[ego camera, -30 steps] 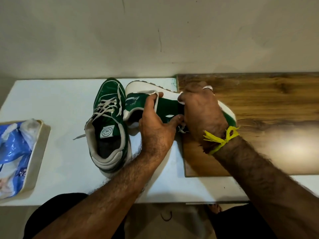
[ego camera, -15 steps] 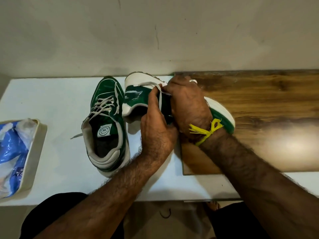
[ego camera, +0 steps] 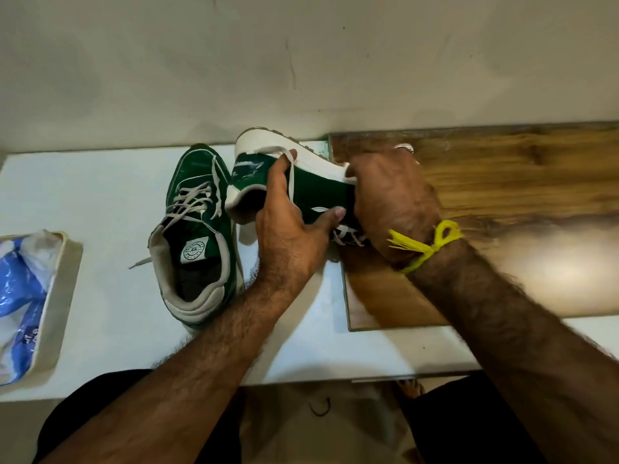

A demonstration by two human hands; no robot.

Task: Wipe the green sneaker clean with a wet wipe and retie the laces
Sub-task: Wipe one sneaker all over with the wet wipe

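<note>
Sneaker (ego camera: pixel 318 187), green, lies on its side between both hands, white sole toward the wall, long axis left-right, heel at the left. Left hand (ego camera: pixel 288 226) grips its heel section; right hand (ego camera: pixel 388 199) curls over the forefoot. Logo unreadable. Second sneaker (ego camera: pixel 196 236), left of the left hand, bears an illegible round tongue label. White table (ego camera: pixel 100 195), wood board (ego camera: pixel 502 182).

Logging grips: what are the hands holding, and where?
Both hold the tipped green sneaker: left hand around its heel side, right hand over its front.
</note>
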